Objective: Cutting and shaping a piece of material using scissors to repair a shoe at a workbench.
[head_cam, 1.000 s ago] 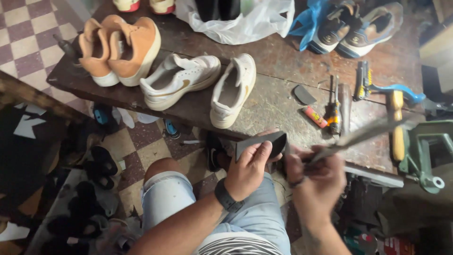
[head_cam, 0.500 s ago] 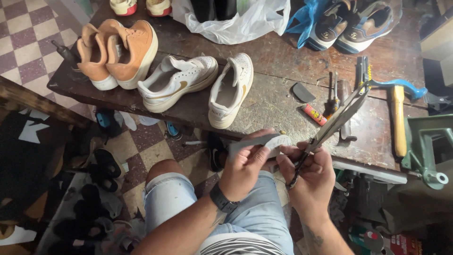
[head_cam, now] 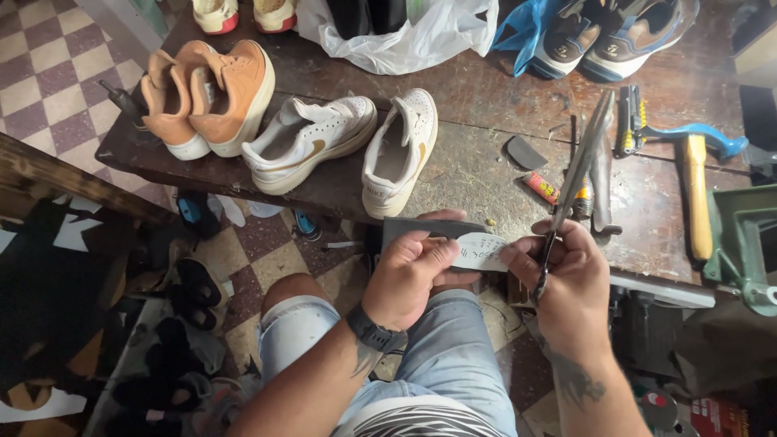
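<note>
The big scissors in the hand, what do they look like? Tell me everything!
The scissors are long and made of dull grey metal, with narrow blades that look closed and point up and away over the dark worktable. The right hand grips the handles near the table's front edge. The left hand holds a dark piece with a white label beside them.

Both forearms are bare. The left hand (head_cam: 413, 271) has a black watch (head_cam: 371, 330) at its wrist; the right hand (head_cam: 571, 279) has a dark tattoo (head_cam: 576, 380) below its wrist. Light, faded denim shorts (head_cam: 437, 356), black-and-white striped shirt hem (head_cam: 421, 419).
</note>
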